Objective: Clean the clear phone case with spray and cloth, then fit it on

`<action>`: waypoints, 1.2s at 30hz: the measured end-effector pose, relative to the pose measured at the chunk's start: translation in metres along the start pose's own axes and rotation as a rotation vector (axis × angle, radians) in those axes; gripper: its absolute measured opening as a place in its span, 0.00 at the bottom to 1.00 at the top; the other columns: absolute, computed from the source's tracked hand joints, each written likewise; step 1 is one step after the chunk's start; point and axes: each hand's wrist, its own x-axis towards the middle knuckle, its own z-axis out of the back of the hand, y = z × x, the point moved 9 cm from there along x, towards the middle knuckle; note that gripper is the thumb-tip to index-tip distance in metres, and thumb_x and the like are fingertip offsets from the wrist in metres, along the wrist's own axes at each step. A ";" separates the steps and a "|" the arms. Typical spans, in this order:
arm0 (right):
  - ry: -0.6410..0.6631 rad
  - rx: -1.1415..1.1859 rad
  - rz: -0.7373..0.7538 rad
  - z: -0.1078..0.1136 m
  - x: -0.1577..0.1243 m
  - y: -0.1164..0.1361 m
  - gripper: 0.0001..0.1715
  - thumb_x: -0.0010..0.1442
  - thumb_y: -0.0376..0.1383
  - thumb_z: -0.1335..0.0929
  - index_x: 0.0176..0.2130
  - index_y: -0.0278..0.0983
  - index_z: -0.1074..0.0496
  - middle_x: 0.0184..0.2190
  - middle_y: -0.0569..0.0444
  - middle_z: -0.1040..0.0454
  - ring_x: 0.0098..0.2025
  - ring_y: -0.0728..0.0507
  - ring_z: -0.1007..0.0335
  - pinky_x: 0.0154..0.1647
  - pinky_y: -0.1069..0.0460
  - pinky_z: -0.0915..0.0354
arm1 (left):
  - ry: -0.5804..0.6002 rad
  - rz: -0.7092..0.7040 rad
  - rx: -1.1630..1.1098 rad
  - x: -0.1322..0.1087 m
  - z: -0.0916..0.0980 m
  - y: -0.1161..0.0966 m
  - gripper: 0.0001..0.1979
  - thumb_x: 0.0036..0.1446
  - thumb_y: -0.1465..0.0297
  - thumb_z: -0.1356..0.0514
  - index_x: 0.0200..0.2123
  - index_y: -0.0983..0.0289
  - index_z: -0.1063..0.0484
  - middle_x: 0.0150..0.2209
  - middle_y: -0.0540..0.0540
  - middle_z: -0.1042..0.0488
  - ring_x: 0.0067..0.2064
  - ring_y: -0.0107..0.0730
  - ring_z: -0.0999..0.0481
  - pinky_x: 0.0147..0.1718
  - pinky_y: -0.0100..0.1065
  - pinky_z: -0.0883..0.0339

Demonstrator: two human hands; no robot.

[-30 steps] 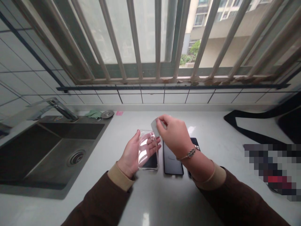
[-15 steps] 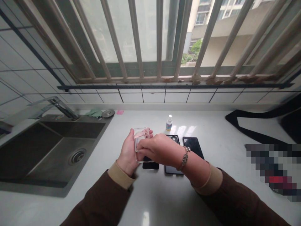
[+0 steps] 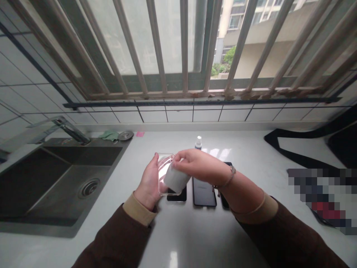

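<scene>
My left hand (image 3: pixel 149 182) holds a clear phone case (image 3: pixel 163 163) upright above the white counter (image 3: pixel 195 230), fingers wrapped round its left edge. My right hand (image 3: pixel 195 163) pinches a small pale grey cloth (image 3: pixel 176 179) and presses it against the inside of the case. Under my hands, three dark phones lie side by side on the counter: one below the case (image 3: pixel 176 196), one in the middle (image 3: pixel 204 192) and one mostly hidden by my right wrist (image 3: pixel 224 201). A small white spray bottle (image 3: pixel 198 142) stands behind them.
A steel sink (image 3: pixel 55 182) with a tap (image 3: pixel 69 128) fills the left side. A green cloth (image 3: pixel 110 134), a drain plug (image 3: pixel 125 135) and a pink scrap (image 3: pixel 140 134) lie by the tiled wall. A black strap (image 3: pixel 292 154) and a blurred-out patch (image 3: pixel 320 197) are at right.
My right hand came down from above the case onto it. It has now drawn up slightly, and the grey cloth shows against the case. The view shifted a little.
</scene>
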 end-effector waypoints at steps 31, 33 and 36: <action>-0.053 -0.308 0.114 -0.016 -0.001 0.010 0.10 0.72 0.34 0.33 0.37 0.39 0.25 0.33 0.52 0.18 0.31 0.45 0.27 0.30 0.51 0.41 | -0.088 -0.228 -0.008 0.002 0.016 -0.022 0.29 0.79 0.53 0.53 0.52 0.72 0.22 0.45 0.69 0.17 0.47 0.43 0.15 0.50 0.38 0.20; -0.263 -0.237 0.004 0.010 -0.001 -0.002 0.11 0.75 0.37 0.36 0.43 0.38 0.24 0.33 0.52 0.18 0.31 0.44 0.26 0.30 0.51 0.39 | -0.035 -0.170 -0.017 0.004 0.011 -0.015 0.29 0.79 0.53 0.52 0.54 0.72 0.23 0.46 0.71 0.17 0.49 0.46 0.14 0.52 0.42 0.20; -0.618 -0.281 0.030 0.040 -0.010 -0.001 0.15 0.79 0.39 0.39 0.52 0.37 0.26 0.37 0.49 0.17 0.36 0.42 0.22 0.35 0.49 0.35 | -0.016 -0.123 0.013 0.006 0.011 -0.007 0.31 0.78 0.52 0.52 0.54 0.74 0.23 0.48 0.74 0.17 0.49 0.48 0.14 0.53 0.44 0.19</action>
